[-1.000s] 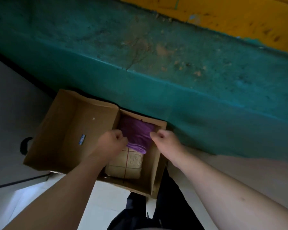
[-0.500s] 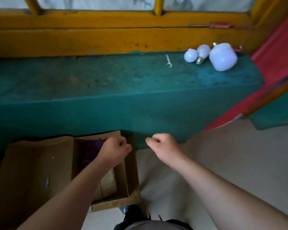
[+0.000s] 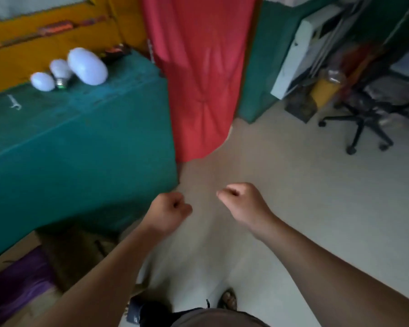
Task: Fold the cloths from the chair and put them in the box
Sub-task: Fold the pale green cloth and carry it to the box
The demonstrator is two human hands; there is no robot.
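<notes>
My left hand point(image 3: 169, 212) is curled into a loose fist with nothing in it, thumb lying along the side of the bent fingers. My right hand point(image 3: 242, 204) is curled the same way and holds nothing either. Both hang in the air over the pale floor point(image 3: 293, 197), a short gap between them, knuckles pointing forward, forearms running back toward the bottom corners of the view.

Below my left forearm, at the lower left, sits the cardboard box point(image 3: 80, 256), its brown wall and flap blurred. Inside it lies a purple cloth point(image 3: 19, 286), touching neither hand. I can read no printing or label on the box; the blur hides any that may be there.

Between my arms at the bottom edge I see my foot in a sandal point(image 3: 228, 300) and a dark shape beside it that I cannot identify.

To my left runs a teal ledge point(image 3: 80, 142), its corner just ahead of my left hand. On top of it, toward the far end, rest three white light bulbs point(image 3: 69, 70) in a row, touching or nearly so, the largest on the right. Behind them is a yellow frame point(image 3: 45, 36).

Straight ahead a red curtain point(image 3: 198, 79) hangs down to the floor. Far to the right stands a black office chair point(image 3: 364, 121) on castors, with cloth heaped on it too blurred to make out. A white board point(image 3: 300, 60) leans near it.
</notes>
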